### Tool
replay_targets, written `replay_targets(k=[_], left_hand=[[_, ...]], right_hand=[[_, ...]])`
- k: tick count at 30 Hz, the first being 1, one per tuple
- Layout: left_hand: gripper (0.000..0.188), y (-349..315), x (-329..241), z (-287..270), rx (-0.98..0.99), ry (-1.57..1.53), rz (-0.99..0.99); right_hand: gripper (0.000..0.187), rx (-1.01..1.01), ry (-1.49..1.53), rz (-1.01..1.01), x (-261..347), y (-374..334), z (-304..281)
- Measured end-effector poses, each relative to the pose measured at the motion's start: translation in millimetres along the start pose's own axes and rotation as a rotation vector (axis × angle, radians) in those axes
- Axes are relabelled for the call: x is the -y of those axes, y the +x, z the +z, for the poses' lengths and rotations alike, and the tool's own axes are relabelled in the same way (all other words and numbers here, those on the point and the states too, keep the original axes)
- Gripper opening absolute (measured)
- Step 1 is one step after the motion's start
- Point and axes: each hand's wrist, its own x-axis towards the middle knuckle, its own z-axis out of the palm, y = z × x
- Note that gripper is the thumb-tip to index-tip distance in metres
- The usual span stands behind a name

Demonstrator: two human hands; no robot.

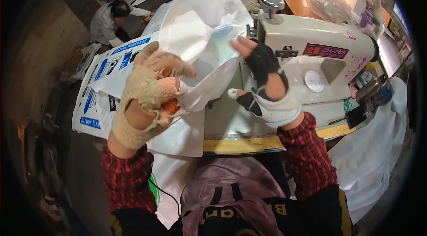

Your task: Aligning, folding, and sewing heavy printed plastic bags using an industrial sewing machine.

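Note:
My left hand [153, 87], in a worn beige glove with bare fingertips, is closed on the near edge of a large white sack [200, 2]. The sack's mouth gapes upward and its pale inner side shows. Just right of it, my right hand [267, 74], in a black and white fingerless glove, is raised with thumb and fingers apart. Its fingertips are close to the sack's right edge, with nothing seen between them. White wrapping covers the right thumb tip. Beside that hand stands a cream industrial sewing machine [307, 36]; the sack partly hides its needle end.
Printed blue-and-white sacks [91, 98] lie flat on the left. The table's worn yellow front edge [240, 146] runs before me. Teal scissors [347, 105] and a dark phone-like object [356, 116] lie at the right. A co-worker [106, 22] bends over at the far left.

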Motion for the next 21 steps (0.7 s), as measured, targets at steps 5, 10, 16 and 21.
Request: replay_targets(k=[5,10,16,21], left_hand=[[0.019,-91,-17,61,-0.848,-0.782,-0.759],[0.037,-286,42,182,-1.044,-1.753,-1.905],[0.026,-389,113,218,-1.599,-1.432,-1.725],[0.009,-539,161,144,-1.618,-0.988,-1.818]], right_hand=[[0.022,0.387,0.128,0.306,-10,-6,-9],[0.015,0.314,-0.477,0.268,-7,-4,-51],[0.038,0.058,0.123,0.287,-78,54,-102],[0.034,0.247,-1.097,0.027,-125,108,-131]])
